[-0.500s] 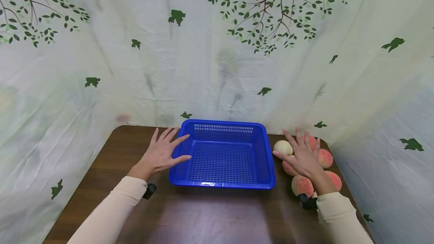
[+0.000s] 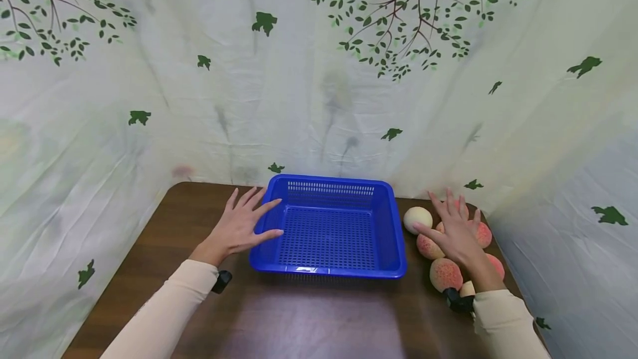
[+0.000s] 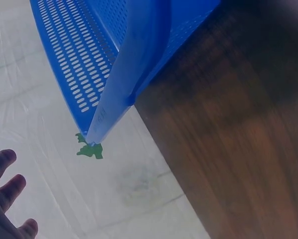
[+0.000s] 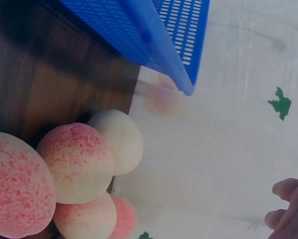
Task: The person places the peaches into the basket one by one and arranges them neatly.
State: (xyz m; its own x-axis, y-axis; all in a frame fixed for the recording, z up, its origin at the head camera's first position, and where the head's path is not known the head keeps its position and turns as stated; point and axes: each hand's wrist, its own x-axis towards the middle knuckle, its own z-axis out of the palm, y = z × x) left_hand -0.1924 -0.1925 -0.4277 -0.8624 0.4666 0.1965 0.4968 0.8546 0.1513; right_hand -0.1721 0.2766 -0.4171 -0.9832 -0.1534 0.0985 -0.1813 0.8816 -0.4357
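Note:
A blue plastic basket (image 2: 327, 270) with slotted walls stands at the middle of the table, and nothing lies in it. My left hand (image 2: 238, 227) is spread above its left rim, fingers apart and holding nothing. Over at the right, my right hand (image 2: 457, 232) hovers with fingers spread above a group of peaches, partly hiding them. A pale peach (image 2: 417, 219) lies nearest the basket's right side. In front of it is a reddish peach (image 2: 430, 245), and a larger speckled peach (image 2: 446, 275) sits closer to the wrist. The right wrist view shows several peaches (image 4: 77, 164) packed together.
The brown wooden table (image 2: 319, 320) reaches back to a whitish curtain (image 2: 299, 98) printed with leaves and branches, which also closes off both sides. A black wrist camera (image 2: 221, 281) is strapped at the left sleeve, another black camera (image 2: 458, 299) at the right.
My right hand has shifted a little to the right, away from the pale peach, uncovering more of the peaches. The left hand stays about where it was over the basket's rim.

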